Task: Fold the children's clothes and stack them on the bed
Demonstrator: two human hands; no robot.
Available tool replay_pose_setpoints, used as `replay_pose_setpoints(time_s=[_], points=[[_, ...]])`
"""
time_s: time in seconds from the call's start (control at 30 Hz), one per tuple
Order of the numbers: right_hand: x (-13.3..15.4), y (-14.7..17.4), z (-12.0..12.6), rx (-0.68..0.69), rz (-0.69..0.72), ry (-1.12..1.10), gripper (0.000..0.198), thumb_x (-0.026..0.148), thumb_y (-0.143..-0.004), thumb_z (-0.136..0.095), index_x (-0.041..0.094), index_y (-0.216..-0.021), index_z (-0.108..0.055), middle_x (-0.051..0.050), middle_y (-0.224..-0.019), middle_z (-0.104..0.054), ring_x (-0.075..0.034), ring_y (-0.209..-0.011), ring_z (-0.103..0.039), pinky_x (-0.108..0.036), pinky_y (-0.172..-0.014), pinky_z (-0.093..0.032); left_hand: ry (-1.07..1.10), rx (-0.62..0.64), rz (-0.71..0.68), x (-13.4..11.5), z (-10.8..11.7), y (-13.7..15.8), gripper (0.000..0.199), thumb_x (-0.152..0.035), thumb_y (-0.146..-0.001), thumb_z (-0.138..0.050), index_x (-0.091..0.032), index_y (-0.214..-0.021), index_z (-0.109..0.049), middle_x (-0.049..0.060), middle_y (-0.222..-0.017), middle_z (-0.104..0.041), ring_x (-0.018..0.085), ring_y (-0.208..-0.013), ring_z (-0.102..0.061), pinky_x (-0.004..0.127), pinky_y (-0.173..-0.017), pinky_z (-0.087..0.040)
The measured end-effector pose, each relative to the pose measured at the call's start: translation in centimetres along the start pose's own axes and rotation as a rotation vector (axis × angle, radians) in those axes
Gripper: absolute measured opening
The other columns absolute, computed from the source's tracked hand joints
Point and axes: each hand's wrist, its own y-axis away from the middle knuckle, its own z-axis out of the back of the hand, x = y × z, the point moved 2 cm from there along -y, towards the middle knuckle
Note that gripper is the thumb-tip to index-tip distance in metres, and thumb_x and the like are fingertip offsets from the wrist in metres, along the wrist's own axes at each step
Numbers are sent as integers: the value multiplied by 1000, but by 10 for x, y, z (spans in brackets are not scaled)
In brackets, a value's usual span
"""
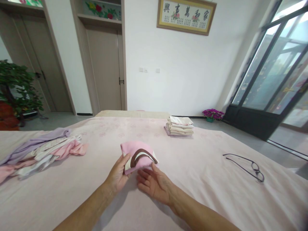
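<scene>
Left fingers (124,159): clamped on the left edge of the pink garment (145,149), thumb on top. Right thumb at its near right corner, other fingers half-curled below and apart from the thumb; can't tell if the thumb presses. Garment's a compact folded bundle, brown-and-white curved band showing, between left hand (117,175) and right hand (155,186), apparently just above the pink sheet (134,211).

Step in hand, my read: neatening that bundle. Keep left grip firm but flat so layers don't shear. Get right fingers under the near edge, thumb on top, then even tension both sides. The bulge in the middle looks springy; smooth it out from the center. Loose right corner could slip open.

Around it: loose clothes (69,147) left, folded stack (181,127) beyond and to the right, glasses (257,171) far right, well apart.
</scene>
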Motion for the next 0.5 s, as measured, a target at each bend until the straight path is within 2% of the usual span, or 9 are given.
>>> replay_pose_setpoints(time_s=[0.13, 0.27, 0.37, 0.5], points=[[9, -18, -22, 7, 204, -100, 41, 54, -94, -52, 18, -110, -60, -8, -97, -74, -23, -92, -69, -42, -86, -54, -82, 99, -72, 4, -7, 8, 48, -26, -78, -76, -17, -123, -60, 8, -101, -75, 23, -88, -73, 30, -74, -59], [22, -32, -28, -73, 239, -77, 37, 48, -98, -45, 19, -117, -58, -9, -107, -73, -24, -99, -68, -45, -87, -53, -271, 118, -116, 8, -6, 7, 64, -44, -76, -77, -16, -129, -57, 9, -101, -75, 26, -93, -71, 32, -81, -55], [34, -39, -21, -140, 258, -1, 34, 43, -101, -38, 19, -113, -59, -9, -111, -72, -23, -103, -68, -45, -88, -53, -440, 104, -83, 12, -3, 2, 67, -52, -76, -75, -17, -130, -56, 9, -101, -74, 25, -89, -71, 31, -73, -54], [65, -44, -10, -112, 327, 43, 34, 38, -102, -35, 17, -110, -60, -11, -114, -70, -22, -109, -66, -43, -92, -53, -573, 115, -88, 14, 4, -12, 68, -63, -78, -66, -19, -128, -54, 10, -108, -70, 21, -84, -68, 27, -64, -52]])
